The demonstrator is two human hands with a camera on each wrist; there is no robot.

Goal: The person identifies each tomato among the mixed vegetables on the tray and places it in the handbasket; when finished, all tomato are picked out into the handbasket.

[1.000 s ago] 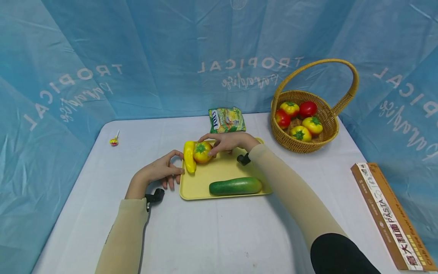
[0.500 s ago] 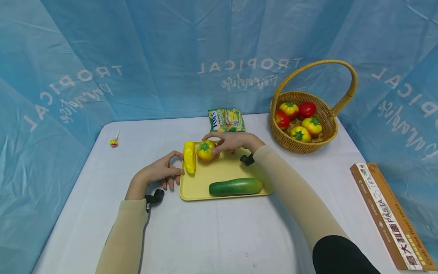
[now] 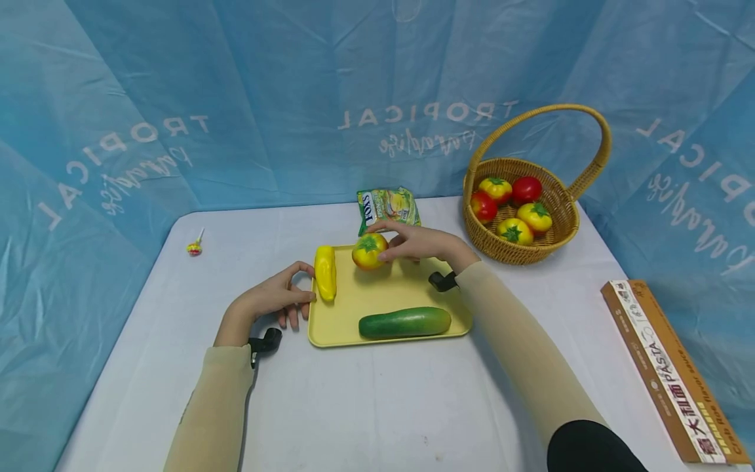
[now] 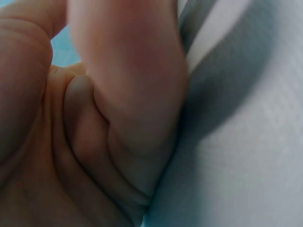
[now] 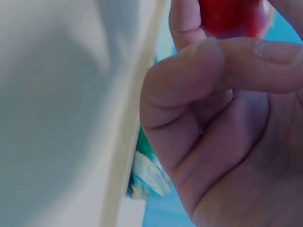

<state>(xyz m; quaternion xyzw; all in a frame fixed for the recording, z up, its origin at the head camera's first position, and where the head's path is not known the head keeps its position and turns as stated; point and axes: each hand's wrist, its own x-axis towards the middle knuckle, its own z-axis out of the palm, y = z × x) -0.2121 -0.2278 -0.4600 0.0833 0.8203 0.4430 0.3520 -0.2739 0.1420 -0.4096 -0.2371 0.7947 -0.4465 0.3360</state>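
Note:
In the head view my right hand (image 3: 415, 242) pinches a yellow-red tomato (image 3: 369, 252) with a green leafy top, held just above the far part of the yellow tray (image 3: 348, 321). The right wrist view shows the tomato's red side (image 5: 232, 18) between my fingertips. My left hand (image 3: 274, 293) is at the tray's left edge, with index finger and thumb apart on the rim. Close beside them on the tray lies a long yellow fruit (image 3: 325, 274), like a banana. A green cucumber (image 3: 404, 323) lies along the near side. The left wrist view shows only my curled fingers (image 4: 137, 71) and tablecloth.
Several tomatoes lie in a wicker basket (image 3: 519, 257) with a tall handle, at the back right. A green snack packet (image 3: 388, 207) sits behind the tray. A lollipop (image 3: 194, 244) lies far left, and a long pasta box (image 3: 672, 370) stands at the right edge.
My right hand has moved right with the tomato, away from the yellow fruit, and lifted it slightly. My left hand stays at the tray's edge.

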